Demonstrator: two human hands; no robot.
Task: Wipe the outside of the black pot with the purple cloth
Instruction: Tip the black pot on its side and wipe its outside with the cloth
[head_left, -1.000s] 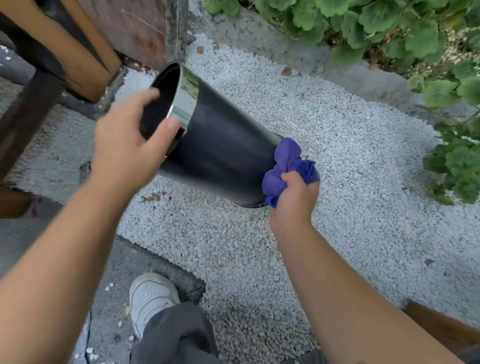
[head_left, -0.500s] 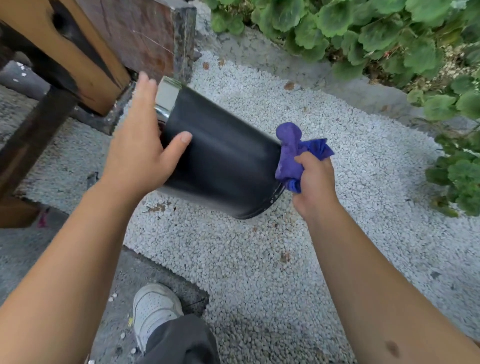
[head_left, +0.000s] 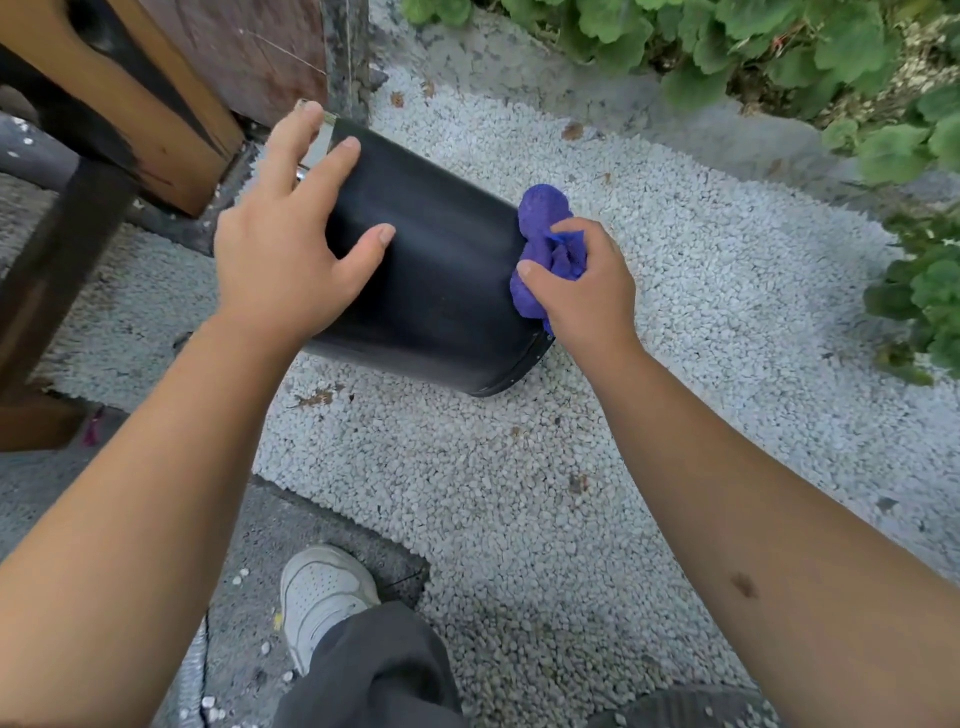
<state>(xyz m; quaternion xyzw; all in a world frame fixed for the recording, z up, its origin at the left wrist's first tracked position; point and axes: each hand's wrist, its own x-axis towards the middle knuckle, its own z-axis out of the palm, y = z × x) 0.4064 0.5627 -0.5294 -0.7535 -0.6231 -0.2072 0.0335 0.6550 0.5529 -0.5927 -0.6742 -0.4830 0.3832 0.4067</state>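
The pot (head_left: 436, 280) lies tipped on its side in the upper middle of the frame, its mouth toward the upper left, its base edge at the lower right seemingly resting on the gravel (head_left: 519, 493). The left hand (head_left: 291, 249) lies spread and flat on the wall near the rim, fingers straight, pressing rather than gripping. That is the weak point: a smooth round wall under an open palm could roll or slide if the wiping push comes sideways, and the rim could knock the wooden post (head_left: 171, 124) just beside it. The right hand (head_left: 582, 291) has its fingers curled round the bunched cloth (head_left: 543, 228), pressing it against the wall near the base. The wad is small, so patches could be missed. The pot looks matte black, faintly streaked, with a shiny metal band at the mouth
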